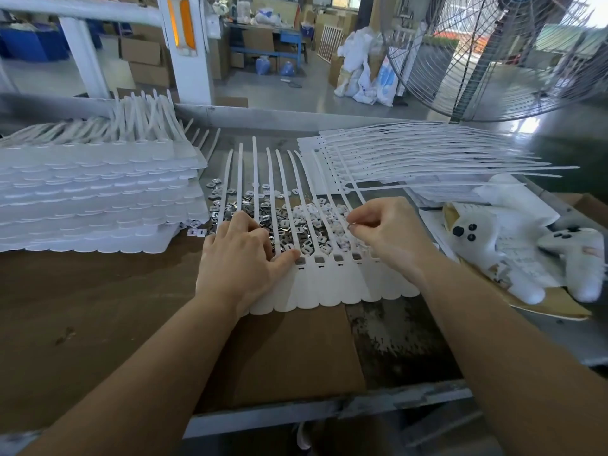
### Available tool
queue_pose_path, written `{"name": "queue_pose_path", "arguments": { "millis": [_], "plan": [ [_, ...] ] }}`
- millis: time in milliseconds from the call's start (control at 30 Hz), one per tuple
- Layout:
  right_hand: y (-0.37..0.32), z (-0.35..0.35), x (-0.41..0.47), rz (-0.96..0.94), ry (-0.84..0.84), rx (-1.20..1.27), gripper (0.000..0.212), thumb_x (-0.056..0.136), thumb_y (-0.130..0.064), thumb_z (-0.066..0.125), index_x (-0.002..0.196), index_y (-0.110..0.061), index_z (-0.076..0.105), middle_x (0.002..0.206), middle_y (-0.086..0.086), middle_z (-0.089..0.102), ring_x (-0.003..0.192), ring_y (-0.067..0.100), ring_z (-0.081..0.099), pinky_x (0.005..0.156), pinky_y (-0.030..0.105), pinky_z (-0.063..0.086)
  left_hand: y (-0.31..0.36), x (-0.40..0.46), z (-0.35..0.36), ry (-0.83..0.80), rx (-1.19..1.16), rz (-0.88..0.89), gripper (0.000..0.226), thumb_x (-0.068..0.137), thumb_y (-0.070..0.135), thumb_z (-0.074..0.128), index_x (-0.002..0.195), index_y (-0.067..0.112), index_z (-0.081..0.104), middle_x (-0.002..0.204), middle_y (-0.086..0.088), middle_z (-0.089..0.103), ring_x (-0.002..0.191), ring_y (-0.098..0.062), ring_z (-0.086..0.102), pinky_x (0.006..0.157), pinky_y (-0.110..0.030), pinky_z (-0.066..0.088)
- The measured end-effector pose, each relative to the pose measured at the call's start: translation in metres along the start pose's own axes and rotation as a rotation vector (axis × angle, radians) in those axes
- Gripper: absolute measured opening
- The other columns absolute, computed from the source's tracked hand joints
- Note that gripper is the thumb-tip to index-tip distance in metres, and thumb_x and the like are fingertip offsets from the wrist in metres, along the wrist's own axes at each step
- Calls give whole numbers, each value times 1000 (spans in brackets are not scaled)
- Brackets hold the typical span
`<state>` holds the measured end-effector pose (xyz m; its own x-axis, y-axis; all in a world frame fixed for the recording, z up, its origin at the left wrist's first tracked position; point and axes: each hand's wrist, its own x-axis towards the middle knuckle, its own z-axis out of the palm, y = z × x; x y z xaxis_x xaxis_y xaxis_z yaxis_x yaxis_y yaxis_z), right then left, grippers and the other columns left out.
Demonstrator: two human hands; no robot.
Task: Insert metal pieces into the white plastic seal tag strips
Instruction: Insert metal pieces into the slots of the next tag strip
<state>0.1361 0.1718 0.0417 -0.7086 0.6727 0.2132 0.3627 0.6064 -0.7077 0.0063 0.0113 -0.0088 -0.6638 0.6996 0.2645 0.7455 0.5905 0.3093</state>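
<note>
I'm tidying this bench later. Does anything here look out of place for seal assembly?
Yes: a white plush toy lies on cardboard at the bench's right edge, beside the right hand; it has nothing to do with seals. The metal pieces lie scattered loose under the strips, not in a container.

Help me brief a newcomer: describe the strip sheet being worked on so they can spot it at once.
Start at the big tall stack of white sheets on the left. Just right of it, one single sheet lies flat under both hands, its tails crossing the pile of metal pieces.
</note>
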Motion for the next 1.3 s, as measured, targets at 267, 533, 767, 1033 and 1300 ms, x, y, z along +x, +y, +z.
{"name": "queue_pose_path", "arguments": {
  "millis": [267,533,767,1033,1300],
  "plan": [
    [15,-9,-8,-14,17,-70,19,83,-7,68,101,-13,67,87,-2,66,73,1,61,58,2,44,0,0,-1,6,-34,-2,46,70,72,35,64,29,49,100,10,34,109,-17,43,97,-36,31],
    [27,-15,-32,-185,113,-284,7,84,-8,66,88,-12,71,84,-4,70,82,14,63,78,27,50,-1,0,0,10,-40,0,48,70,73,36,66,28,51,100,9,35,108,-18,44,97,-37,32],
    [40,-11,-42,-244,178,-387,6,86,-11,62,89,-10,68,90,2,67,86,19,59,77,34,48,-2,0,1,8,-42,2,48,72,73,38,68,27,52,100,9,34,108,-18,43,97,-37,32],
    [41,-3,-44,-353,250,-424,3,82,-2,66,80,-2,69,82,8,66,79,25,60,67,39,52,-1,-1,0,-1,-31,2,48,74,72,38,69,27,52,100,8,35,108,-18,44,97,-37,32],
    [42,0,-44,-414,291,-442,3,79,0,69,79,-3,69,80,7,67,76,24,63,64,34,54,0,-1,-2,-8,-45,-6,49,70,75,34,67,28,50,101,9,34,109,-18,43,97,-37,32]
  ]
}}
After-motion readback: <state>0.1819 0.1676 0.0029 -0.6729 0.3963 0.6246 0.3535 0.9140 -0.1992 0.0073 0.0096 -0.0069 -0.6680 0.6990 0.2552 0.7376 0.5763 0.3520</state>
